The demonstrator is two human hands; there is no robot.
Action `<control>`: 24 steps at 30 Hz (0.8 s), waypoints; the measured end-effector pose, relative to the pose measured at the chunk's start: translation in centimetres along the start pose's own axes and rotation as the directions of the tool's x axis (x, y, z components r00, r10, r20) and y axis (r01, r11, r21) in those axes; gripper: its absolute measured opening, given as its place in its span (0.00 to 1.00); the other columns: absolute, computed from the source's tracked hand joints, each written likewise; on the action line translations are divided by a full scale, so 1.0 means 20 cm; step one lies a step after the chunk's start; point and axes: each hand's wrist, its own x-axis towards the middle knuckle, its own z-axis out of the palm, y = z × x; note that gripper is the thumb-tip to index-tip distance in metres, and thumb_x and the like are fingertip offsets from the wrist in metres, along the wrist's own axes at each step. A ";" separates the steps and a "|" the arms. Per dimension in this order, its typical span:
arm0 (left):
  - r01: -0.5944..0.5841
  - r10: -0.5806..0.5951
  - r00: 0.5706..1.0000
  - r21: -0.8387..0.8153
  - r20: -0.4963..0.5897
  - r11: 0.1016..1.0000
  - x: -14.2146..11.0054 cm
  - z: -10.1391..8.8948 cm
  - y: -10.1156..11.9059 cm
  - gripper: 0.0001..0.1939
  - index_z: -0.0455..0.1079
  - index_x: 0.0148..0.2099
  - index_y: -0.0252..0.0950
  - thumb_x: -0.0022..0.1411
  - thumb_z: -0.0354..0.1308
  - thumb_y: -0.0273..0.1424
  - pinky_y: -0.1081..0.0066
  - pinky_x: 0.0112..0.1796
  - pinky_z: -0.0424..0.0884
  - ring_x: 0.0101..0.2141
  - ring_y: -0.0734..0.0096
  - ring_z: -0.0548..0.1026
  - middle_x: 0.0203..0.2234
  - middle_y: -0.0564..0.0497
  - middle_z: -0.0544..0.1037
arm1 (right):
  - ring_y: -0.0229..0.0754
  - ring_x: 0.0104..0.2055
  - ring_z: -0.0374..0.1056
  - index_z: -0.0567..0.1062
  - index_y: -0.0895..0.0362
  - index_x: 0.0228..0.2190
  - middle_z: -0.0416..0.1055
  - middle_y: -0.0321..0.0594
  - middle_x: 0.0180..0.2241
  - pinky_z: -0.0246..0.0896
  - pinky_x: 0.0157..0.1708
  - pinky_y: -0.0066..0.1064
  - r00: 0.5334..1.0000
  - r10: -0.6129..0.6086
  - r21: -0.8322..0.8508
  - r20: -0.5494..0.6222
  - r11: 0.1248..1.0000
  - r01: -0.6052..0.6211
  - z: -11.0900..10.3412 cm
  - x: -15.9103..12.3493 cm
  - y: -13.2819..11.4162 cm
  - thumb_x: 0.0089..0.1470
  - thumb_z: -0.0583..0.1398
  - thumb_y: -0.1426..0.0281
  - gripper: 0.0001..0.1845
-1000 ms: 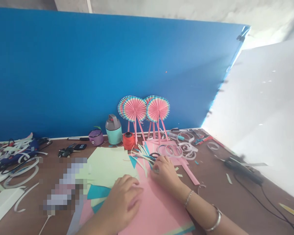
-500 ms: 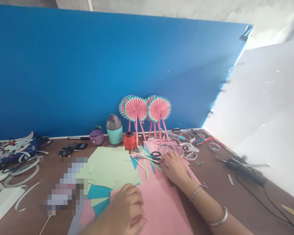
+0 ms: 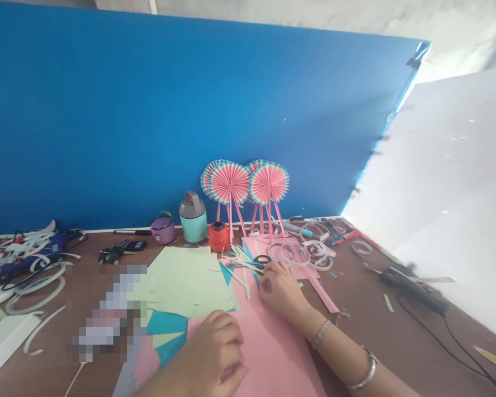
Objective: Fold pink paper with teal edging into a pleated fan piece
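Observation:
My left hand [image 3: 215,353] is at the bottom middle, fingers curled and pinching the near edge of a large pink paper sheet [image 3: 268,347]. My right hand [image 3: 281,289] lies farther back on the same sheet. Its fingers are bent over the black handles of a pair of scissors [image 3: 259,260], which lie among white paper strips [image 3: 240,259]. Pale green sheets [image 3: 186,275] and teal pieces [image 3: 165,325] lie left of the pink sheet.
Pink pleated paper fans [image 3: 248,184] lean on the blue board [image 3: 149,127], beside a teal jar [image 3: 192,218], a purple pot [image 3: 162,229] and an orange thread spool [image 3: 218,237]. White tape rings [image 3: 310,251] lie right; a black tool with cable [image 3: 413,286] is far right.
My right hand reached back to the scissors, then drew slightly nearer. My left hand slid toward me and curled on the pink sheet's edge.

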 end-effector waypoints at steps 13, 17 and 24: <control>-0.015 0.015 1.000 0.004 -0.010 1.000 0.01 0.01 0.01 0.08 0.69 0.25 0.37 0.55 0.55 0.24 0.68 0.37 0.66 0.34 0.69 0.69 0.28 0.51 0.74 | 0.46 0.40 0.61 0.71 0.58 0.16 0.68 0.44 0.33 0.56 0.40 0.35 0.995 0.098 0.162 0.017 0.982 -0.099 0.03 -0.01 -0.01 0.43 0.57 0.81 0.10; 0.020 -0.020 1.000 0.019 0.010 1.000 0.01 -0.01 0.00 0.07 0.71 0.30 0.39 0.57 0.54 0.24 0.66 0.39 0.68 0.35 0.68 0.70 0.29 0.51 0.75 | 0.44 0.38 0.62 0.71 0.58 0.18 0.68 0.42 0.31 0.57 0.39 0.34 0.997 0.072 0.343 0.013 0.937 -0.072 -0.04 -0.01 0.00 0.43 0.57 0.79 0.08; 0.144 -0.124 0.972 0.086 -0.200 0.986 0.00 -0.04 -0.02 0.33 0.49 0.64 0.42 0.58 0.51 0.22 0.58 0.56 0.60 0.58 0.60 0.58 0.59 0.46 0.61 | 0.34 0.24 0.62 0.73 0.60 0.24 0.70 0.35 0.22 0.56 0.27 0.26 0.780 -0.268 0.766 0.565 0.522 -0.375 -0.24 -0.07 -0.09 0.44 0.62 0.72 0.03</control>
